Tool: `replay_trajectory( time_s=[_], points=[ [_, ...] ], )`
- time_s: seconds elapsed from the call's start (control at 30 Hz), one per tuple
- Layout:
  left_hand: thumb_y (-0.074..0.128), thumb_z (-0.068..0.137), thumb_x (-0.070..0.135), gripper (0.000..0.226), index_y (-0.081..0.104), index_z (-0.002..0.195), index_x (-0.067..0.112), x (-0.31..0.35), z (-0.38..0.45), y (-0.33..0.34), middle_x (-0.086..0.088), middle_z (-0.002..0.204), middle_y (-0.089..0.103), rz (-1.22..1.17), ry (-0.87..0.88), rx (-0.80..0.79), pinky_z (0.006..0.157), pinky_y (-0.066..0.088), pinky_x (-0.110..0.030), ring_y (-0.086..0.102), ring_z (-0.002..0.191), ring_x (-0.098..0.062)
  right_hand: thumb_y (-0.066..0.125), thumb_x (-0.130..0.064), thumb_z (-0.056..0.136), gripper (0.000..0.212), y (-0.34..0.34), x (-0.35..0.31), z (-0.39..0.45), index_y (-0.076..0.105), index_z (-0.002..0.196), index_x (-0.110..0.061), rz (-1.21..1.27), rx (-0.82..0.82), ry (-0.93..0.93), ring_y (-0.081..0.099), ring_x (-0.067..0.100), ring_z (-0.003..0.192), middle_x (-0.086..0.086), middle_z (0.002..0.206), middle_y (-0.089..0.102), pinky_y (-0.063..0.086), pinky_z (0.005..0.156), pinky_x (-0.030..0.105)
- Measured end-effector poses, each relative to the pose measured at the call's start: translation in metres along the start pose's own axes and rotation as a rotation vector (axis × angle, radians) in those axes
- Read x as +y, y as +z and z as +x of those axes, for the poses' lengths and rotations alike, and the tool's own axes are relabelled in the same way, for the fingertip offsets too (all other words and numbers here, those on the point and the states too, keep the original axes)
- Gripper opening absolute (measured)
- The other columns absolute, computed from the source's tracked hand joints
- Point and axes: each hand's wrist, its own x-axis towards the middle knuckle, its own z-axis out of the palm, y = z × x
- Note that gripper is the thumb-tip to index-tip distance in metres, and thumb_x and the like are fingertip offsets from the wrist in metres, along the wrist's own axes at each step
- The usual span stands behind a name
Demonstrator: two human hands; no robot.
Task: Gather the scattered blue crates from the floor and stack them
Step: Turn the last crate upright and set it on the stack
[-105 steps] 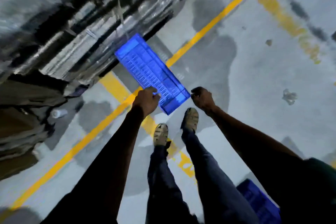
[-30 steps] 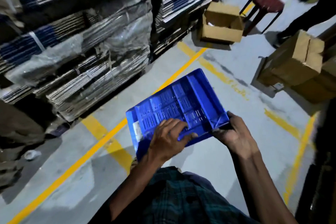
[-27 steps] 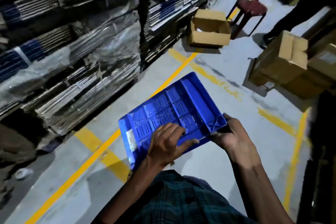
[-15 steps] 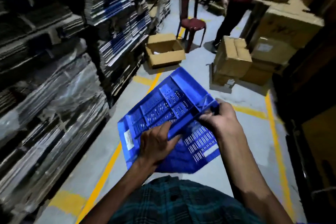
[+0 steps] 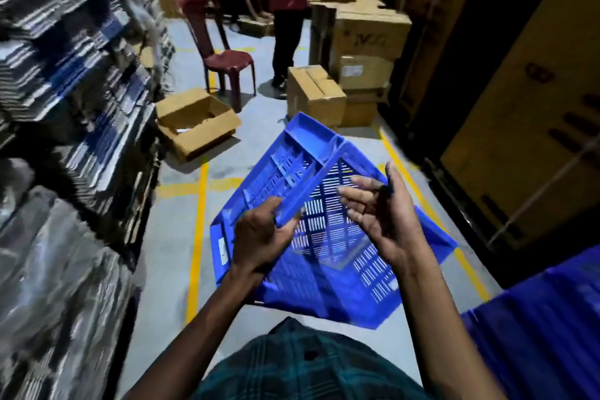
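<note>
**Inspector:** State of the hands and the work piece?

**Assistant:** The left hand [image 5: 263, 237] grips a panel edge of the blue slotted plastic folding crate [image 5: 328, 237], fingers curled round it. The right hand [image 5: 380, 214] is spread wide, fingers straight, just beside the slotted panel and holding nothing. The crate is held in the air before the chest, partly unfolded, above the grey concrete floor [image 5: 168, 253].

**Inspector:** Recommendation for the step in hand?

**Assistant:** In my judgement, the free hand should take the opposite panel so the hinged walls do not swing, then carry the crate to the blue crates [image 5: 545, 318] at the lower right.

**Inspector:** Surroundings and obstructions?

**Assistant:** An open brown cardboard box [image 5: 198, 123] and a maroon plastic chair [image 5: 224, 55] stand ahead on the floor. Closed cardboard cartons [image 5: 316, 96] stand beyond. Wrapped flat stock [image 5: 65, 81] lines the left side. Two persons work far ahead. The aisle is narrow; a wide swing risks striking the stock.
</note>
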Motion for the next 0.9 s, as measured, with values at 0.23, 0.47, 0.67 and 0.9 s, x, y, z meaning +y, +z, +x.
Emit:
replay_trajectory(
  time_s=[0.23,0.47,0.67,0.9],
  points=[
    [0.071,0.071,0.035,0.025,0.068,0.085,0.014,-0.014,0.005,-0.004,-0.009,0.050,0.060,-0.057,0.067,-0.133,0.047,0.044,-0.030,0.065,0.053,-0.032,0.055,-0.043,0.097,0.033,-0.076,0.087,-0.020,0.063,0.092,-0.012,-0.225,0.643,-0.085,0.059,0.018,0.059,0.008,0.072,0.070,0.039,0.050,0.025],
    [0.079,0.061,0.017,0.029,0.070,0.088,0.017,0.022,0.032,-0.023,-0.015,0.058,0.066,-0.066,0.239,-0.216,0.051,0.053,-0.039,0.066,0.056,-0.040,0.060,-0.037,0.094,0.025,-0.142,0.157,-0.064,0.050,0.089,-0.015,-0.200,0.964,0.081,0.048,0.021,0.070,0.012,0.086,0.058,0.034,0.057,0.028],
    [0.072,0.069,0.030,0.023,0.072,0.086,0.016,0.056,0.046,-0.047,-0.002,0.050,0.052,-0.294,0.243,-0.210,0.052,0.038,-0.025,0.050,0.044,-0.020,0.065,-0.039,0.092,0.042,-0.180,0.160,-0.082,0.052,0.116,-0.006,-0.123,1.096,0.108,0.054,0.025,0.098,0.013,0.110,0.058,0.042,0.081,0.038],
    [0.079,0.075,0.018,0.019,0.068,0.083,0.031,0.099,0.040,-0.015,0.014,0.072,0.070,-0.572,0.082,-0.371,0.062,0.050,-0.015,0.064,0.063,-0.002,0.066,-0.017,0.093,0.012,-0.229,0.136,-0.115,0.055,0.097,-0.013,0.214,1.155,-0.112,0.050,0.014,0.057,0.007,0.072,0.052,0.043,0.068,0.033]
  ],
)
